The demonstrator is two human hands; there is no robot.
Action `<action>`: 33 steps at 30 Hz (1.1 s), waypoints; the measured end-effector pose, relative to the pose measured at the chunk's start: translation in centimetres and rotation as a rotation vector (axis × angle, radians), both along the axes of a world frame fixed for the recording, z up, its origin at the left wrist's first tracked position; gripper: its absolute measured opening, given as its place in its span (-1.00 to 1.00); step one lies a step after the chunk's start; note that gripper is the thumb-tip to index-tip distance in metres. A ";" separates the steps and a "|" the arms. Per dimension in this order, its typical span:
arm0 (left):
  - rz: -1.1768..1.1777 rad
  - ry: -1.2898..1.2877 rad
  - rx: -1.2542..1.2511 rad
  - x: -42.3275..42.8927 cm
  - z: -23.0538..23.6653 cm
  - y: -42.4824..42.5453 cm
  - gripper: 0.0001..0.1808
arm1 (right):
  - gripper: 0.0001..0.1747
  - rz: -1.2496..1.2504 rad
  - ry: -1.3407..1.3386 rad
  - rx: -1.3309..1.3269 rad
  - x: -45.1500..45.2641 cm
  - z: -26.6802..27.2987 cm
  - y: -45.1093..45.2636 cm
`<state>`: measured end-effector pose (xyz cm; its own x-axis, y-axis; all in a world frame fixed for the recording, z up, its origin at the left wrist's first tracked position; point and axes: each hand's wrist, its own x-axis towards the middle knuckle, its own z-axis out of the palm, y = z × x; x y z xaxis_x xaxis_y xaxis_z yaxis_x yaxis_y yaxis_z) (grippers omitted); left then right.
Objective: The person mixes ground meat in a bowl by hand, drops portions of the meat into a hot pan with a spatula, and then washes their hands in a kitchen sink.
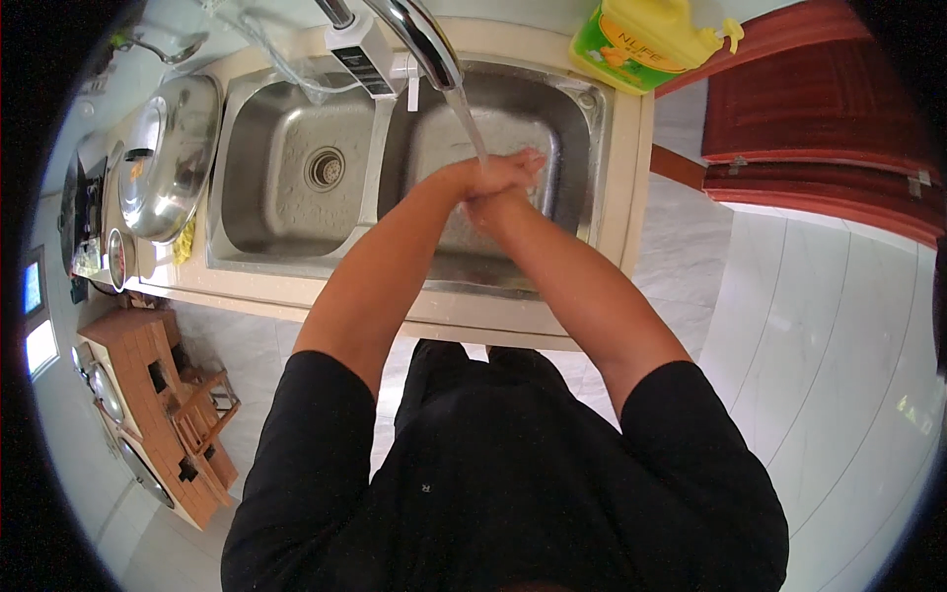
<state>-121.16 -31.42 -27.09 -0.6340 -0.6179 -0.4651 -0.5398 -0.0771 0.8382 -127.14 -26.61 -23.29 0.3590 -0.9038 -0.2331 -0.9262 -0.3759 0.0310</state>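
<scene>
Water runs from a chrome faucet (436, 63) onto my two hands, which are pressed together over the right basin (444, 255) of a stainless steel double sink. My left hand (497, 176) comes from the left and lies on top, its fingers pointing right under the stream. Beneath it, my right hand (481, 211) is mostly hidden, so its fingers cannot be made out. No object shows in either hand. A white heater unit (366, 59) with a small lever sits at the faucet's base. The left basin (296, 214) has a round drain strainer (325, 169).
A yellow and green detergent jug (640, 48) stands at the counter's back right corner. Left of the sink, a large steel lid (166, 159) lies near a yellow cloth (184, 240) and a bowl (120, 259). Red wooden doors (806, 111) are at the right; a wooden chair (203, 414) is lower left.
</scene>
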 end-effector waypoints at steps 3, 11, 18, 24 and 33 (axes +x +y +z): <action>-0.252 -0.165 -0.490 0.5 -1.2 1.0 -0.28 | -0.48 0.016 0.012 -0.014 -0.5 -1.4 -0.2; 0.114 -0.405 -0.530 -1.5 1.8 6.1 -0.25 | -0.56 0.098 0.035 -0.009 -0.2 -2.5 1.1; 0.083 0.139 0.351 1.2 -1.8 -0.5 -0.18 | -0.62 0.182 0.046 0.018 0.5 -3.4 2.7; 0.086 -0.145 -0.365 1.2 -0.8 4.1 -0.27 | -0.64 0.160 -0.008 0.059 -0.3 -4.1 1.8; 1.366 0.830 0.404 0.6 3.3 9.7 -0.32 | -0.66 -0.971 -1.766 0.712 -1.8 -4.1 -2.1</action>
